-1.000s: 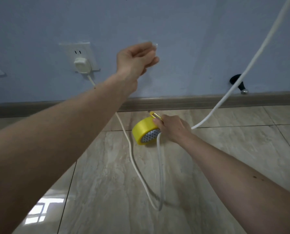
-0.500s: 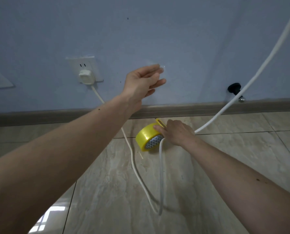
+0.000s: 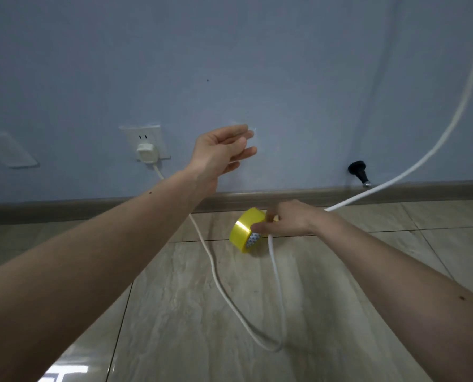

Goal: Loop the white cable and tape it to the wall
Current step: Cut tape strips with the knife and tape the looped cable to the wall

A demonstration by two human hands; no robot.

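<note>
The white cable (image 3: 216, 274) runs from a white plug (image 3: 146, 153) in the wall socket down over the floor, bends in a narrow loop (image 3: 274, 346) and climbs to my right hand (image 3: 287, 221). From there the cable rises to the upper right (image 3: 434, 150). My right hand rests low near the skirting and grips both the cable and a yellow tape roll (image 3: 242, 232) standing on edge on the tiles. Close to the blue wall (image 3: 285, 78), my left hand (image 3: 221, 153) is raised and pinches a short strip of clear tape (image 3: 243, 127) at its fingertips.
A white socket plate (image 3: 144, 139) sits left of my left hand, and a second white plate (image 3: 6, 150) at the far left. A black door stopper (image 3: 358, 172) juts from the wall above the brown skirting (image 3: 64, 210). Glossy beige tiles (image 3: 174, 312) cover the floor.
The view has tilted upward, so everything sits lower in the frame. My left hand's fingers have loosened from a tight fist. My right hand's fingers have shifted over the top of the roll.
</note>
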